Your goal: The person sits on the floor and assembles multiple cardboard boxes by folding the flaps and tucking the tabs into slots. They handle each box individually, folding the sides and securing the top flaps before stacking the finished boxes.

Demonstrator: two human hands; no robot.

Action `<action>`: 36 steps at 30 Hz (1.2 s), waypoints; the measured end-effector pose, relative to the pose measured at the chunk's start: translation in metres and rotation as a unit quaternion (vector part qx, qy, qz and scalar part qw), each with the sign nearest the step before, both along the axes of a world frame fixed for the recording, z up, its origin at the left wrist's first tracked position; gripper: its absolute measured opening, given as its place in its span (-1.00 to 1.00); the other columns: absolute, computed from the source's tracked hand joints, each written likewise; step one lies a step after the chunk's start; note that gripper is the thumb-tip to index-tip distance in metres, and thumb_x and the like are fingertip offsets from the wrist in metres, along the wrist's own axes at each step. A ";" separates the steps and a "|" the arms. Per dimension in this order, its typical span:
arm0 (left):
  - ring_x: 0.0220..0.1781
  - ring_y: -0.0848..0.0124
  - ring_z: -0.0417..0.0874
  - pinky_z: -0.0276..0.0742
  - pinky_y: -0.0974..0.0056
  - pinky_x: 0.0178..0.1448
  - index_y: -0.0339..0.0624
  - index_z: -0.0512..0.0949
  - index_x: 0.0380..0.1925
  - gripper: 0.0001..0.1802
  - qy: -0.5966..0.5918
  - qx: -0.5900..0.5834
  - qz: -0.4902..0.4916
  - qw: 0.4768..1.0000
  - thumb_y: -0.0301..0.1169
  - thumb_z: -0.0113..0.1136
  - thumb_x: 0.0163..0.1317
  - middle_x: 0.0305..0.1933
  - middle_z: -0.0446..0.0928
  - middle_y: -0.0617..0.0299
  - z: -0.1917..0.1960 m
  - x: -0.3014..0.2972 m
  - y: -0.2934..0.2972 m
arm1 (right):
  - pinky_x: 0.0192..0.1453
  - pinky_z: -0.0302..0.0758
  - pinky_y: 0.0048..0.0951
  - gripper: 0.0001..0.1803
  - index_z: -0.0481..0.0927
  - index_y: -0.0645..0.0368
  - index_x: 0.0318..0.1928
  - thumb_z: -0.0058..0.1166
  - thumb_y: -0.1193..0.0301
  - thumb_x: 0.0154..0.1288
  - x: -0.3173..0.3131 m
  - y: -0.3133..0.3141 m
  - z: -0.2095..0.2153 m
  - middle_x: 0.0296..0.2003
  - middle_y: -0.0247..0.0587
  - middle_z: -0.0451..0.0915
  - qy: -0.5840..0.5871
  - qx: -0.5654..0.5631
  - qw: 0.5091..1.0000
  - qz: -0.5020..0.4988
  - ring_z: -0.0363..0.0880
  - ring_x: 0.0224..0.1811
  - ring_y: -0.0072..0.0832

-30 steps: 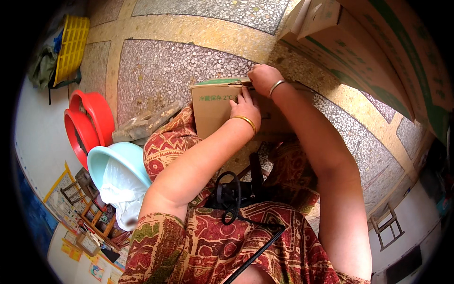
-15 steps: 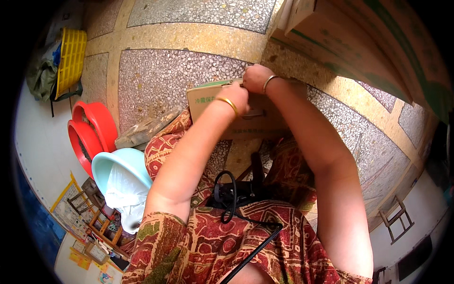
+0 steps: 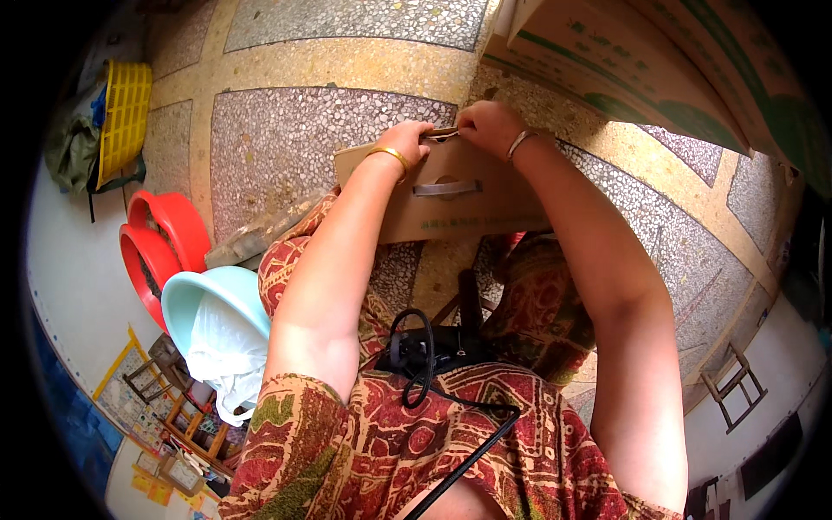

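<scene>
A brown cardboard box (image 3: 477, 208) stands in front of my knees, its near side with a pale handle slot facing me. My left hand (image 3: 405, 143), with a gold bangle at the wrist, is closed on the box's upper edge, left of the middle. Just right of it my right hand (image 3: 492, 128), wearing a silver bangle, pinches the same edge. A thin dark gap with a light flap edge shows between my fingers. Some fingertips are hidden behind the edge.
Large cardboard boxes (image 3: 624, 78) stand at the far right. On my left are a light-blue basin (image 3: 230, 290) with a white plastic bag (image 3: 224, 347), red basins (image 3: 178, 225), a wooden plank (image 3: 260, 230) and a yellow basket (image 3: 126, 121). A black cable (image 3: 468, 459) hangs over my lap.
My left hand has moved up and left to the box's upper edge, uncovering the handle slot. My right hand has shifted slightly right and up. More of the box's near side shows.
</scene>
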State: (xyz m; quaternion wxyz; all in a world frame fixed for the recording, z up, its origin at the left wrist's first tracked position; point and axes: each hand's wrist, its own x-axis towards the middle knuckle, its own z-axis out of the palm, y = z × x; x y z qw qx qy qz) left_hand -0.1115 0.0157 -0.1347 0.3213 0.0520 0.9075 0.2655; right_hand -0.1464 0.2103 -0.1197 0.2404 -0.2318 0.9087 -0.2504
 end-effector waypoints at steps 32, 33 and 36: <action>-0.02 0.12 0.49 0.39 0.16 0.07 -0.11 0.37 0.04 -0.55 0.198 0.009 0.140 0.970 -0.38 0.08 0.09 -0.05 0.50 0.07 0.002 -0.004 -0.001 | -0.17 0.43 -0.21 -0.82 0.51 0.06 -0.38 -0.01 0.30 -0.02 0.055 -0.025 0.033 -0.39 -0.14 0.56 -0.009 -0.036 0.998 0.051 0.53 -0.27 -0.21; -0.01 0.12 0.49 0.39 0.16 0.07 -0.12 0.34 0.06 -0.53 0.243 0.014 0.156 0.957 -0.38 0.08 0.09 -0.04 0.49 0.07 -0.004 -0.005 -0.005 | -0.17 0.43 -0.20 -0.83 0.50 0.06 -0.39 -0.02 0.30 -0.02 0.054 -0.025 0.031 -0.39 -0.15 0.55 0.009 -0.042 0.998 0.053 0.53 -0.26 -0.21; 0.07 0.15 0.46 0.36 0.20 0.11 -0.16 0.29 0.12 -0.46 0.251 0.060 0.221 0.941 -0.38 0.10 0.08 0.03 0.45 0.04 0.035 -0.017 0.004 | -0.16 0.42 -0.19 -0.84 0.49 0.06 -0.40 -0.04 0.32 -0.02 0.051 -0.014 0.015 -0.39 -0.16 0.54 0.031 -0.014 0.999 0.029 0.52 -0.24 -0.21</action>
